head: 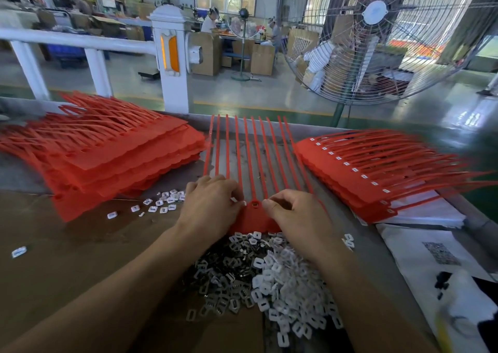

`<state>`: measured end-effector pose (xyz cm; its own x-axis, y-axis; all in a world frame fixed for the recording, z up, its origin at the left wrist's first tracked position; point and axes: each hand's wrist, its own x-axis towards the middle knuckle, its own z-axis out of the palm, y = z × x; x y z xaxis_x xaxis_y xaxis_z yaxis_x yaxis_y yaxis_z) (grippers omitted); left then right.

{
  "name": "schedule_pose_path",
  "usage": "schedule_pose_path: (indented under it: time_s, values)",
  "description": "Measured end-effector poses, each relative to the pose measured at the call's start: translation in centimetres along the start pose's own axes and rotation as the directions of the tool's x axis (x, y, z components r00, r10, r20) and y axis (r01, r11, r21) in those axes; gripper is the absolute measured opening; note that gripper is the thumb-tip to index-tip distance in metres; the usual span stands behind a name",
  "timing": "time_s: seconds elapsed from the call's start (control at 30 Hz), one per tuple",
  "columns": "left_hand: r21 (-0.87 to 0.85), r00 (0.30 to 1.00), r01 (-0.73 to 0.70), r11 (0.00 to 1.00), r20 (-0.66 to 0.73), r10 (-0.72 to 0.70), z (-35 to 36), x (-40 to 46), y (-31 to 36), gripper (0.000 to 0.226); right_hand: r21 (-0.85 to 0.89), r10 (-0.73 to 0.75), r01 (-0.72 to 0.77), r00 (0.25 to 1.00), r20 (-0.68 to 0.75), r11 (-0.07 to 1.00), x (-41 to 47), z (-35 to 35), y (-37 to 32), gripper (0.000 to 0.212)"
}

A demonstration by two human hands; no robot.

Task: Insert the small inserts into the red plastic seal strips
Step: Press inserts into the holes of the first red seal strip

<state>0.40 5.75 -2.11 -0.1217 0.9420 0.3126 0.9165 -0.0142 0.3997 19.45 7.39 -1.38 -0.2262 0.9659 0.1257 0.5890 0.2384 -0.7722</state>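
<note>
Where inserts (272, 277) pile, no container.

Factory hall – big fan (375, 11), white railing (80, 41)

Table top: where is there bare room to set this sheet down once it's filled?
Bare brown surface lies left of the left hand, below the left red stack, with one stray insert. Crowded: insert pile below both hands, right stack, papers.

Left hand (208, 204) and right hand (292, 212) cover most of the seal sheet's (254, 218) heads — fingertip grip unreadable; right-hand stack (377, 174) blurred.
</note>
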Motion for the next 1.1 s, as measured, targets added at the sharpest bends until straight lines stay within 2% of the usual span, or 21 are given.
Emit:
schedule_pose_path:
  time_s: [0.17, 0.33, 0.67, 0.93, 1.1]
  values:
    - [0.062, 1.0, 0.016, 0.998, -0.003, -0.016, 0.0, 0.1, 0.4, 0.017, -0.003, -0.018, 0.018, 1.0, 0.002, 1.0, 0.1, 0.0, 0.2, 0.018]
    - [0.07, 0.997, -0.062, 0.996, 0.041, 0.06, -0.6, -0.5, -0.1, 0.022, 0.016, -0.009, 0.009, 1.0, 0.014, 1.0, -0.1, -0.2, 0.1, 0.02]
    - [0.177, 0.968, -0.222, 0.959, 0.159, 0.195, -0.8, -2.5, -0.6, 0.059, 0.011, 0.005, -0.005, 0.999, 0.053, 1.0, -0.5, -0.7, -0.5, 0.021]
    - [0.367, 0.937, -0.343, 0.865, 0.192, 0.29, -1.4, -2.3, 0.5, 0.045, -0.083, -0.051, 0.061, 0.992, 0.116, 0.995, -0.5, -1.5, -0.7, 0.015]
    - [0.36, 0.946, -0.316, 0.878, 0.187, 0.264, -1.4, -2.0, 0.5, 0.048, -0.14, -0.059, 0.105, 0.954, 0.295, 0.985, -0.5, -3.7, -0.5, 0.006]
